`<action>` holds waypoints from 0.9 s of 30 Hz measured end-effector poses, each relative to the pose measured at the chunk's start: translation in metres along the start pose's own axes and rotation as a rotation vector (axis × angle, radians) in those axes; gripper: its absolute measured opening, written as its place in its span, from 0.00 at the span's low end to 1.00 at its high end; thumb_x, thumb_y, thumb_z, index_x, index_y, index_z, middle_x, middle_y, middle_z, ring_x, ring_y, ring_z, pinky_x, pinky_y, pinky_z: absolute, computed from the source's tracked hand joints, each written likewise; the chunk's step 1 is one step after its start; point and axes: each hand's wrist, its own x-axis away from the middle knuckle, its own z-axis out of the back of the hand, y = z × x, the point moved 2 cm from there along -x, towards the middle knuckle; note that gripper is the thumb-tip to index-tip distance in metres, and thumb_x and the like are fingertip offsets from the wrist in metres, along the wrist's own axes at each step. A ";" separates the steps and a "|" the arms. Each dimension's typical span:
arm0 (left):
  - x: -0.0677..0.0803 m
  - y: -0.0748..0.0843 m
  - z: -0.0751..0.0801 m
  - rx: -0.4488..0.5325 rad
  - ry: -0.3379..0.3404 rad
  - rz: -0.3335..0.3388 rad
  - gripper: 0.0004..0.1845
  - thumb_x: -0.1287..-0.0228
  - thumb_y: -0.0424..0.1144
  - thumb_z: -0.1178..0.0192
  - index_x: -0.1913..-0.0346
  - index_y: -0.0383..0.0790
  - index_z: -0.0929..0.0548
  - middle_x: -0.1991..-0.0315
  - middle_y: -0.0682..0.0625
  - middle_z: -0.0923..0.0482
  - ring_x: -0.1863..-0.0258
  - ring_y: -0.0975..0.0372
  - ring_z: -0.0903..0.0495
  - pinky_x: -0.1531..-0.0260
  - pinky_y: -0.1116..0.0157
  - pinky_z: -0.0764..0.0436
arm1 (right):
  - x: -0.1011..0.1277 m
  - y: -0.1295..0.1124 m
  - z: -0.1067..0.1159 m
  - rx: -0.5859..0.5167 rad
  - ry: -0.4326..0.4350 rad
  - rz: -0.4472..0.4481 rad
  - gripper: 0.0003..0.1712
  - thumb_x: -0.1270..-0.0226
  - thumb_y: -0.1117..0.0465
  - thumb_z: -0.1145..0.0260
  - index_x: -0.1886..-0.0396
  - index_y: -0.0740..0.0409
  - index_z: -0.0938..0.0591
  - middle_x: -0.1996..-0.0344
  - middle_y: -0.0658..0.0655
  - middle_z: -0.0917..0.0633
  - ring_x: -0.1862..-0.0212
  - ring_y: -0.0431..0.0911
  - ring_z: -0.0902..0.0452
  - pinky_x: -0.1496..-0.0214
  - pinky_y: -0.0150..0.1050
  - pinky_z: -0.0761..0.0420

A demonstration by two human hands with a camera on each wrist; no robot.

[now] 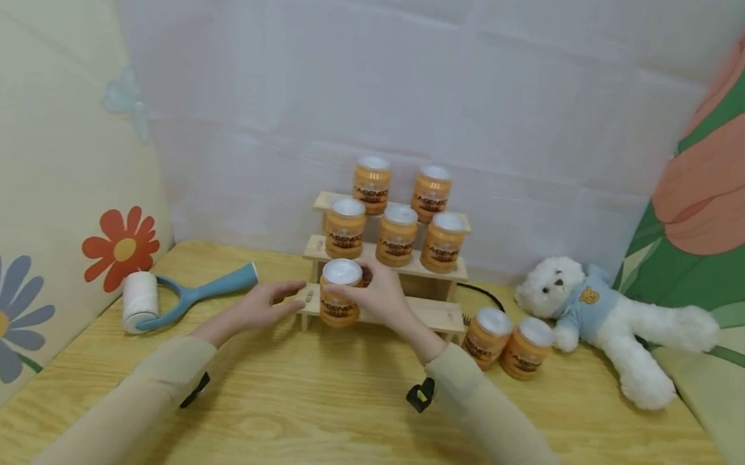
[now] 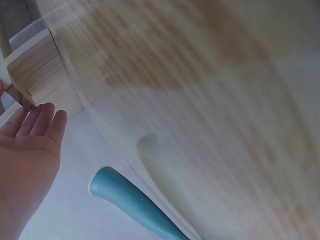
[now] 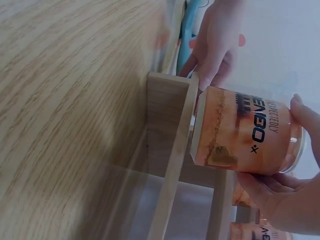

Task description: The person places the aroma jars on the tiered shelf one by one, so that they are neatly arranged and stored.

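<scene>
An orange jar (image 1: 337, 312) with a pale lid stands upright at the left end of a wooden three-step display rack's lowest shelf (image 1: 428, 313). My right hand (image 1: 383, 292) grips it from the right near the top, thumb in front. The right wrist view shows the jar (image 3: 235, 132) at the shelf's edge; whether its base bears on the wood I cannot tell. My left hand (image 1: 265, 306) is at that shelf's left end, its fingers extended and holding nothing. In the left wrist view, the fingertips of the left hand (image 2: 35, 150) touch or nearly touch the rack's corner.
Several matching jars line the middle shelf (image 1: 370, 260) and top shelf (image 1: 399, 210). Two more jars (image 1: 527, 349) stand right of the rack. A white teddy bear (image 1: 611, 320) lies at far right, a blue-handled lint roller (image 1: 204, 293) at left. A black cable (image 1: 483, 292) runs behind.
</scene>
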 end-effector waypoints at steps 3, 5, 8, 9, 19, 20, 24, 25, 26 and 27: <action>-0.001 0.000 -0.001 -0.007 -0.003 -0.017 0.31 0.29 0.47 0.50 0.33 0.28 0.37 0.34 0.33 0.37 0.37 0.41 0.34 0.38 0.45 0.32 | -0.003 0.004 -0.002 -0.016 -0.001 -0.030 0.27 0.48 0.50 0.26 0.50 0.57 0.21 0.60 0.55 0.17 0.58 0.48 0.21 0.63 0.33 0.20; -0.001 0.001 -0.001 0.001 -0.002 -0.009 0.31 0.29 0.47 0.49 0.32 0.28 0.37 0.34 0.33 0.37 0.36 0.41 0.34 0.38 0.45 0.32 | -0.005 0.007 -0.003 -0.032 -0.002 -0.052 0.29 0.47 0.50 0.27 0.48 0.57 0.22 0.58 0.55 0.17 0.57 0.47 0.21 0.61 0.33 0.20; 0.000 0.001 -0.001 0.008 -0.002 -0.001 0.31 0.29 0.47 0.49 0.32 0.29 0.38 0.34 0.34 0.37 0.36 0.41 0.35 0.37 0.45 0.33 | -0.009 0.009 -0.006 -0.037 -0.002 -0.067 0.33 0.46 0.48 0.28 0.43 0.57 0.26 0.55 0.55 0.19 0.56 0.44 0.22 0.60 0.33 0.20; 0.000 0.001 0.000 0.010 -0.002 0.003 0.31 0.29 0.47 0.49 0.32 0.29 0.38 0.34 0.34 0.37 0.36 0.41 0.35 0.37 0.45 0.33 | -0.010 0.009 -0.007 -0.038 -0.001 -0.065 0.34 0.45 0.48 0.28 0.42 0.57 0.27 0.54 0.55 0.20 0.56 0.44 0.23 0.60 0.33 0.20; -0.001 0.001 -0.001 0.005 0.002 -0.018 0.31 0.29 0.46 0.49 0.33 0.27 0.38 0.34 0.32 0.37 0.37 0.40 0.35 0.38 0.45 0.33 | -0.019 0.009 -0.016 -0.049 0.023 -0.040 0.35 0.45 0.51 0.27 0.42 0.60 0.29 0.51 0.57 0.24 0.53 0.46 0.26 0.57 0.34 0.22; -0.001 0.001 -0.001 0.003 0.004 -0.016 0.31 0.29 0.46 0.49 0.33 0.27 0.37 0.34 0.32 0.37 0.37 0.40 0.34 0.38 0.45 0.32 | -0.020 0.009 -0.017 -0.044 0.024 -0.034 0.35 0.45 0.50 0.28 0.42 0.60 0.29 0.51 0.57 0.24 0.52 0.47 0.26 0.56 0.34 0.22; -0.001 0.001 0.000 -0.009 0.009 -0.008 0.31 0.29 0.46 0.49 0.33 0.28 0.37 0.34 0.33 0.36 0.37 0.41 0.34 0.38 0.45 0.32 | -0.023 0.010 -0.017 -0.026 0.029 -0.036 0.36 0.45 0.49 0.28 0.40 0.59 0.28 0.50 0.56 0.22 0.51 0.46 0.25 0.53 0.36 0.21; -0.002 0.001 0.000 -0.005 0.010 -0.002 0.31 0.29 0.47 0.49 0.32 0.28 0.37 0.34 0.33 0.36 0.37 0.41 0.34 0.38 0.45 0.32 | -0.024 0.010 -0.017 -0.024 0.029 -0.036 0.35 0.45 0.49 0.28 0.41 0.59 0.28 0.50 0.56 0.22 0.51 0.46 0.24 0.52 0.36 0.21; -0.002 0.001 0.000 -0.003 0.008 0.000 0.31 0.29 0.47 0.49 0.32 0.29 0.37 0.34 0.33 0.36 0.37 0.41 0.34 0.38 0.45 0.32 | -0.024 0.010 -0.017 -0.023 0.029 -0.039 0.35 0.45 0.49 0.28 0.41 0.59 0.28 0.50 0.56 0.22 0.51 0.46 0.24 0.52 0.37 0.21; -0.002 0.001 0.000 0.000 0.007 0.001 0.31 0.29 0.46 0.49 0.32 0.29 0.37 0.34 0.34 0.36 0.37 0.41 0.34 0.38 0.45 0.32 | -0.023 0.010 -0.017 -0.020 0.031 -0.043 0.35 0.45 0.49 0.28 0.41 0.59 0.28 0.50 0.56 0.22 0.50 0.45 0.24 0.51 0.36 0.21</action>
